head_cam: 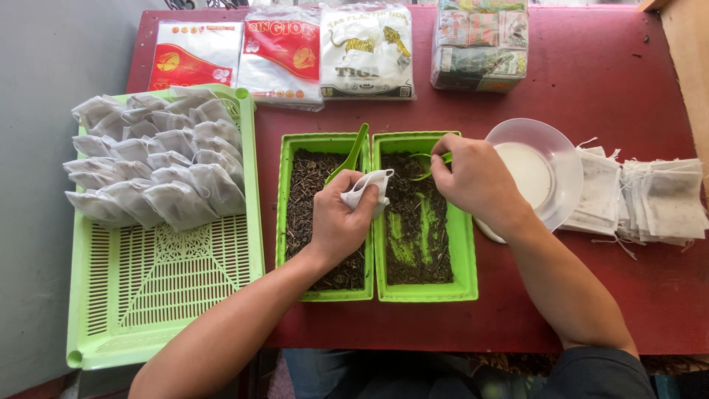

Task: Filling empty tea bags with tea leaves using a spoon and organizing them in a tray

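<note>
My left hand (341, 218) holds a small white filter bag (367, 188) open over the gap between two green trays of dark loose tea leaves. My right hand (473, 177) grips a green plastic spoon (427, 164) above the right tray (465, 251), just beside the bag. A second green spoon (353, 152) rests in the left tray (283, 214), its handle pointing away from me.
A large green slotted tray (159, 281) at the left holds several filled white bags (159, 159). A clear dish (550, 159) and a pile of flat empty bags (650, 199) lie at the right. Plastic packets (325, 52) line the red table's (613, 81) far edge.
</note>
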